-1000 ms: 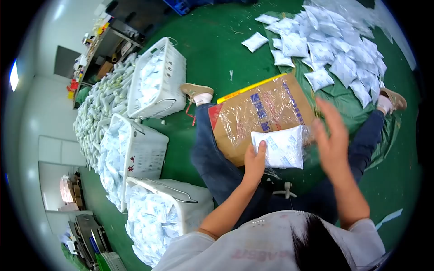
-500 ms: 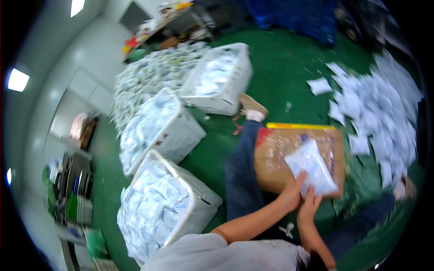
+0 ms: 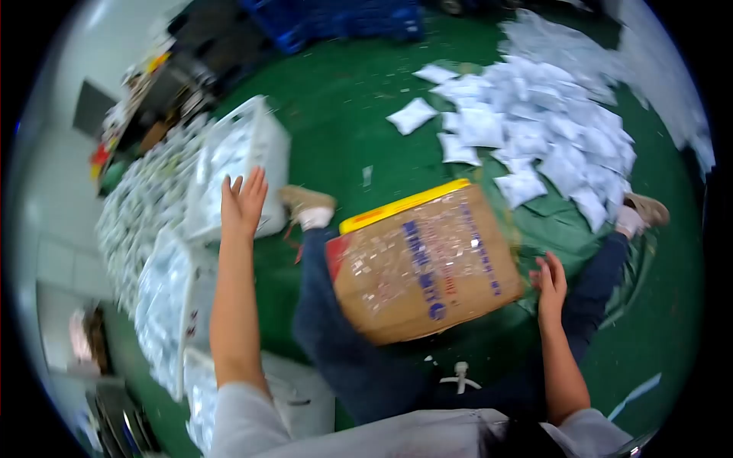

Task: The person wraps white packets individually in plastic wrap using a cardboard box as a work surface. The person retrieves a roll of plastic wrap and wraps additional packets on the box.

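My left hand (image 3: 244,202) is raised in front of the far white basket (image 3: 273,145), fingers spread and nothing in them. My right hand (image 3: 550,284) hovers just right of the cardboard box (image 3: 366,305), its fingers apart and slightly curled, holding nothing. The box lies between my legs, taped on top and printed in blue, with a yellow strip (image 3: 405,206) along its far edge. Beyond it, to the right, white packets (image 3: 527,137) lie heaped on the floor. The far basket holds similar-looking white and pale blue packets.
Two more white baskets (image 3: 200,294) of packets line my left side. Behind them spreads a big heap of small pale packets (image 3: 141,183). Green sheeting (image 3: 569,237) lies beneath part of the white pile. A blue cover (image 3: 343,23) stands at the back.
The white packet that both hands held over the box has left them. My hands have parted, the left toward the far basket, the right beside the box. My view has swung right.
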Available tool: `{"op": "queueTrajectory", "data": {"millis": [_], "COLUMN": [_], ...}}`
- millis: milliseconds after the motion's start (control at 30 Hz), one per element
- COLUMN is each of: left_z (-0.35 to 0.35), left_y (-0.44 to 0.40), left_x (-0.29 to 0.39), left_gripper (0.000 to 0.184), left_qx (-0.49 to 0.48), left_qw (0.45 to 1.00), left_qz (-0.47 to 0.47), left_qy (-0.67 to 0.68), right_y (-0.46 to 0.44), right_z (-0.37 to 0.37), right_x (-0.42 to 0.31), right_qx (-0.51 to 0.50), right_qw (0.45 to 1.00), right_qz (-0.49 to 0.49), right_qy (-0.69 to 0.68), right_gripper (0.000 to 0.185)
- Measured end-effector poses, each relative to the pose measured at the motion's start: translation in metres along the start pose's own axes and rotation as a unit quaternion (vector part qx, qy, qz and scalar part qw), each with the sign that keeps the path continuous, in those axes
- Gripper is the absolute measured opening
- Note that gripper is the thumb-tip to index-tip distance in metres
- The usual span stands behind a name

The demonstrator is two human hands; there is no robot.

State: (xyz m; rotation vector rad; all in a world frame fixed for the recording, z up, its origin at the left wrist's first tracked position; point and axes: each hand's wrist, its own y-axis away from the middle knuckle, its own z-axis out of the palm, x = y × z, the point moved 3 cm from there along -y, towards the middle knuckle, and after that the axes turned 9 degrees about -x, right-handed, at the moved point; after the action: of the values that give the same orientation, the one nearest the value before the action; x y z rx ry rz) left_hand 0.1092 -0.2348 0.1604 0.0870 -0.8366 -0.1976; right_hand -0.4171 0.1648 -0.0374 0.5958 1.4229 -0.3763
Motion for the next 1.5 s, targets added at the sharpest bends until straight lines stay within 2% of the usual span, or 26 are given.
{"op": "queueTrajectory", "data": {"millis": [33,100,167,233,300,367,433,467,500,567,633,667,767,800,833,900,933,1000,1067,1133,1167,1233,1300,1367,1400,1500], "left_z": [0.007,0.0,0.023,0.0,-0.02,-0.041,-0.029,-0.02,-0.013,0.013,0.02,0.019,-0.013,-0.014,-0.012,-0.02,-0.019,-0.011,0.0,-0.001,-0.001,-0.004,-0.017,-0.02,-0.02,-0.027], "left_y": [0.01,0.036,0.096,0.138,0.179,0.218,0.245,0.25,0.252,0.242,0.232,0.228,0.228,0.229,0.229,0.232,0.233,0.236,0.238,0.233,0.229,0.221,0.212,0.205,0.202,0.202], "left_x": [-0.031,-0.109,-0.164,-0.201,-0.215,-0.219,-0.21,-0.211,-0.211,-0.214,-0.219,-0.22,-0.225,-0.225,-0.224,-0.225,-0.223,-0.217,-0.212,-0.209,-0.207,-0.202,-0.202,-0.201,-0.202,-0.209], "left_gripper": [0.048,0.044,0.04,0.032,0.024,0.017,0.009,0.008,0.022,0.041,0.058,0.051,0.035,0.02,0.017,0.017,0.018,0.019,0.022,0.021,0.021,0.024,0.027,0.021,0.019,0.012], "left_qx": [-0.066,-0.106,-0.084,-0.063,-0.05,0.036,0.041,0.024,-0.028,-0.084,-0.109,-0.113,-0.135,-0.126,-0.128,-0.132,-0.141,-0.178,-0.229,-0.27,-0.296,-0.352,-0.402,-0.405,-0.402,-0.381], "left_qw": [0.99,0.981,0.945,0.902,0.894,0.832,0.748,0.682,0.628,0.563,0.511,0.5,0.539,0.535,0.537,0.548,0.536,0.529,0.52,0.504,0.493,0.487,0.491,0.501,0.503,0.534], "left_qz": [-0.009,-0.07,-0.126,-0.127,-0.085,-0.006,0.016,0.056,0.076,0.087,0.063,0.049,0.025,0.033,0.045,0.071,0.062,0.129,0.154,0.156,0.16,0.138,0.12,0.127,0.122,0.142], "left_qy": [-0.12,-0.149,-0.29,-0.409,-0.437,-0.554,-0.662,-0.728,-0.774,-0.818,-0.85,-0.858,-0.831,-0.835,-0.833,-0.823,-0.83,-0.82,-0.808,-0.805,-0.803,-0.787,-0.763,-0.754,-0.756,-0.742], "right_y": [-0.026,-0.089,-0.146,-0.187,-0.239,-0.295,-0.327,-0.324,-0.324,-0.331,-0.303,-0.298,-0.276,-0.259,-0.242,-0.28,-0.258,-0.199,-0.119,-0.072,-0.058,-0.044,-0.046,-0.021,-0.018,-0.016], "right_z": [-0.017,-0.044,-0.042,-0.011,0.009,0.02,0.036,0.042,0.051,0.047,0.053,0.049,0.029,0.023,0.018,-0.055,-0.04,0.005,0.102,0.168,0.2,0.244,0.267,0.264,0.261,0.238], "right_x": [0.009,0.044,0.069,0.052,0.054,0.098,0.114,0.107,0.098,0.103,0.064,0.06,0.064,0.056,0.047,0.129,0.103,0.031,-0.073,-0.118,-0.124,-0.109,-0.052,-0.062,-0.065,-0.074], "right_qx": [0.03,0.066,0.034,-0.053,-0.112,-0.159,-0.178,-0.163,-0.142,-0.126,-0.189,-0.201,-0.221,-0.203,-0.186,-0.145,-0.132,-0.101,-0.193,-0.289,-0.296,-0.335,-0.347,-0.393,-0.4,-0.331], "right_qw": [0.999,0.992,0.933,0.806,0.609,0.518,0.507,0.481,0.453,0.472,0.573,0.627,0.736,0.762,0.788,0.925,0.949,0.982,0.944,0.855,0.755,0.693,0.649,0.69,0.701,0.781], "right_qz": [-0.015,-0.012,-0.079,-0.158,-0.218,-0.307,-0.229,-0.217,-0.207,-0.222,-0.106,-0.098,-0.015,-0.014,-0.015,-0.075,-0.074,-0.068,-0.2,-0.307,-0.384,-0.421,-0.422,-0.343,-0.329,-0.318], "right_qy": [0.02,0.105,0.35,0.567,0.754,0.783,0.812,0.834,0.856,0.844,0.791,0.746,0.64,0.614,0.587,0.343,0.278,0.146,0.18,0.303,0.442,0.48,0.53,0.502,0.49,0.424], "right_gripper": [0.039,0.039,0.051,0.068,0.069,0.061,0.058,0.059,0.059,0.062,0.073,0.083,0.079,0.078,0.076,0.076,0.074,0.07,0.07,0.077,0.08,0.081,0.083,0.083,0.076,0.074]}}
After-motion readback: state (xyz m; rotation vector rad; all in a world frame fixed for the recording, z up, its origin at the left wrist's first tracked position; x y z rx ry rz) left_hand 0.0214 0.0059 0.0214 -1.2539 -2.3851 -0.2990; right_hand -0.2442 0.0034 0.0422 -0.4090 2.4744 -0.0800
